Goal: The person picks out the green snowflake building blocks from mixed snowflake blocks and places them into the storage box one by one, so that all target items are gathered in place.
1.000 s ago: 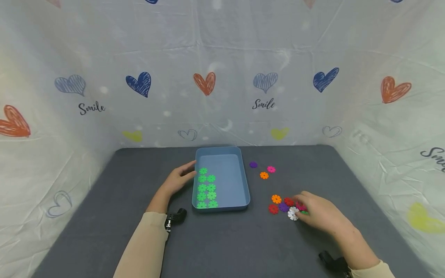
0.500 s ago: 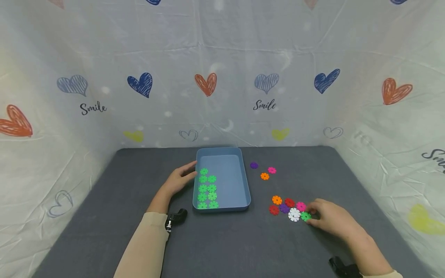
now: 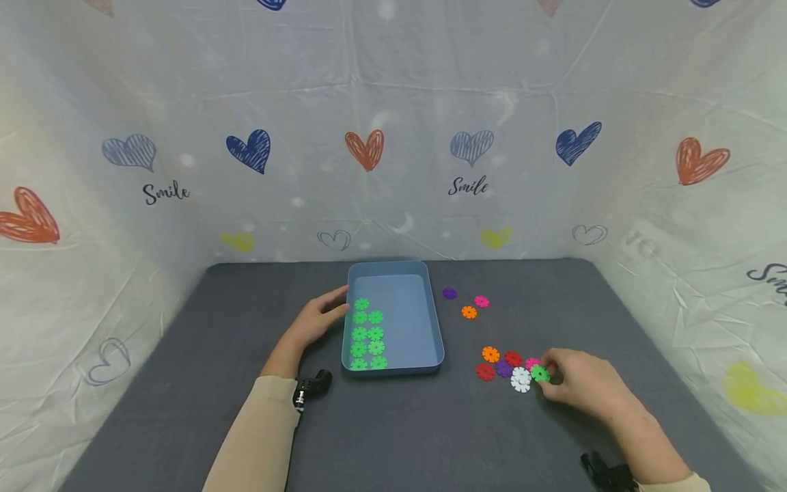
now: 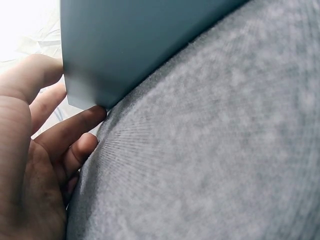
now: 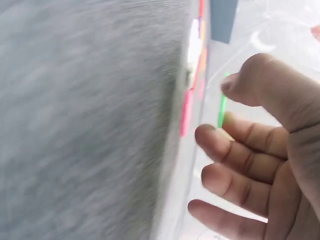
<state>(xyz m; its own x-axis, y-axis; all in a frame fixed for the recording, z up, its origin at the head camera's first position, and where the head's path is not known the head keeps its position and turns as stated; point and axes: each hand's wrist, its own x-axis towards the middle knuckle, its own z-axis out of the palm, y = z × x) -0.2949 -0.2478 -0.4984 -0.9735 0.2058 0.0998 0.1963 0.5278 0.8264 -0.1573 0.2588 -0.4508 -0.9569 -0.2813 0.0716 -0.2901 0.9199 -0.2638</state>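
Note:
A blue tray [image 3: 406, 321] stands mid-table with several green discs [image 3: 367, 333] laid in two columns along its left side. My left hand [image 3: 316, 318] rests against the tray's left wall [image 4: 140, 40], fingers relaxed. To the right lies a cluster of flat toothed discs: white [image 3: 520, 379], pink [image 3: 531, 363], purple [image 3: 503, 369], orange [image 3: 490, 354] and two red ones. My right hand [image 3: 549, 374] pinches a green disc [image 3: 540, 373] at the cluster's right edge. In the right wrist view the disc [image 5: 221, 107] shows edge-on between thumb and forefinger.
Three more discs lie apart behind the cluster: purple [image 3: 450, 293], pink [image 3: 481, 301] and orange [image 3: 469, 312]. The dark grey table mat [image 3: 393, 437] is walled on three sides by a white cloth with heart prints [image 3: 393, 171].
My right hand drew back to the right off the cluster, uncovering the pink and green discs, then closed thumb and forefinger on the green one. The left hand stayed put.

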